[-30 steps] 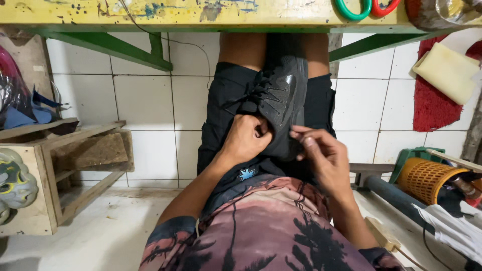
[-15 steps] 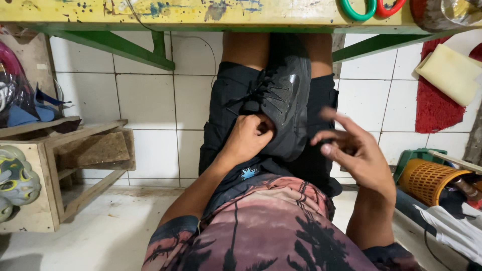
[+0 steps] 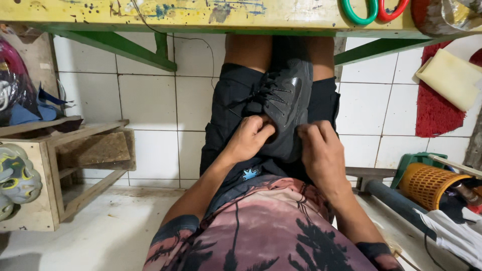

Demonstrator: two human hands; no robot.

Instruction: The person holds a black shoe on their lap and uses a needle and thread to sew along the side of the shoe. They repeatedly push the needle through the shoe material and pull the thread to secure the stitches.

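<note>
Both hands work on a black lace-up shoe (image 3: 283,108) that rests on the person's lap, toe pointing away toward the yellow counter (image 3: 165,12). Left hand (image 3: 249,138) is closed, fingers curled into the shoe's opening near the heel and gripping its edge. Right hand (image 3: 321,153) presses against the shoe's right side, fingers bent over the collar; whether it pinches material or merely steadies cannot be told from this angle.

Risks noted:
- The shoe lies only on the black shorts (image 3: 223,115), with no firm support beneath. A hard pull from the left hand could roll it off the thighs onto the tiled floor (image 3: 100,236).
- The laces (image 3: 261,93) appear loose across the upper; fingers could snag them and tighten or displace the lacing.
- The grip concentrates at the collar edge, so excess force could deform or tear the lining there.
- The lap sits under the counter's green frame (image 3: 120,45); lifting the shoe sharply could strike it.
</note>
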